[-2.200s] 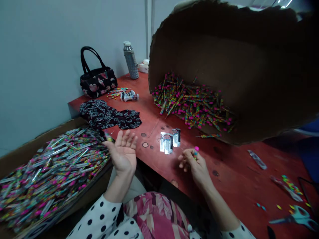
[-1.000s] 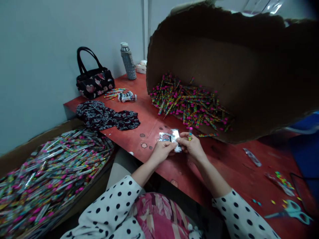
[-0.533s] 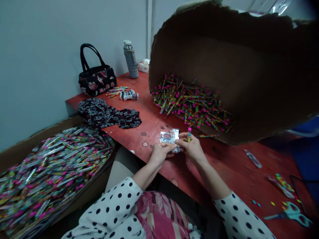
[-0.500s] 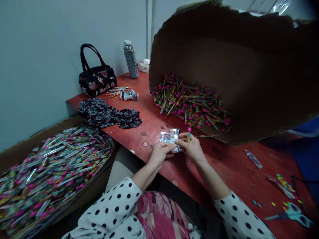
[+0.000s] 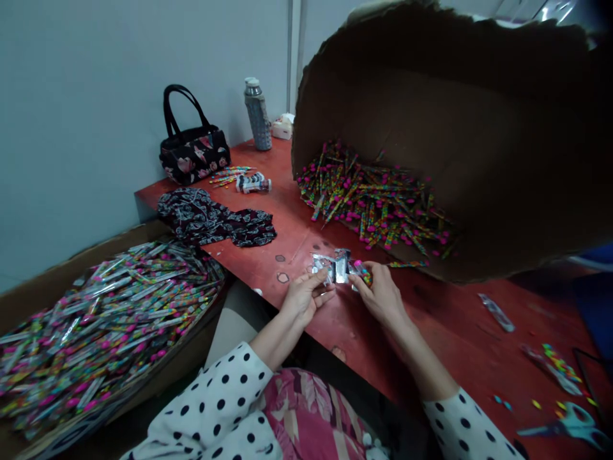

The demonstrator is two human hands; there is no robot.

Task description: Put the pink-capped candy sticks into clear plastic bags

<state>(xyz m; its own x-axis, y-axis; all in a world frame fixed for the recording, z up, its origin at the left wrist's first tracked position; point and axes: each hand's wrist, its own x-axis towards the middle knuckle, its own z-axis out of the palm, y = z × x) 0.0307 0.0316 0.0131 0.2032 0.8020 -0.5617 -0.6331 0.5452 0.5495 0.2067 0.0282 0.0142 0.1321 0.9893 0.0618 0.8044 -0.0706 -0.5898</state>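
My left hand [image 5: 304, 297] pinches the left edge of a shiny silver printed wrapper [image 5: 341, 268] just above the red table. At the wrapper's right side, my right hand [image 5: 382, 291] is closed on a multicoloured pencil-like stick with a pink end [image 5: 359, 264]. The stick lies tilted, its lower part hidden by the fingers. Whether the right fingers also grip the wrapper's edge I cannot tell. Beyond the hands, a heap of similar sticks [image 5: 373, 198] lies in a large cardboard box [image 5: 445, 108] tipped on its side.
At left stands a box [image 5: 186, 348] filled with wrapped sticks. On the red table [image 5: 297, 220] are a dark patterned cloth [image 5: 215, 217], a flowered handbag [image 5: 196, 156], a flask [image 5: 258, 118], a tissue pack [image 5: 283, 126] and wrapper rolls [image 5: 253, 184]. Scissors [image 5: 569, 425] lie front right.
The stick has gone from upright to tilted, lower beside the wrapper. My right hand has shifted slightly right, and the wrapper's silver sections look more spread. The whole view has shifted slightly.
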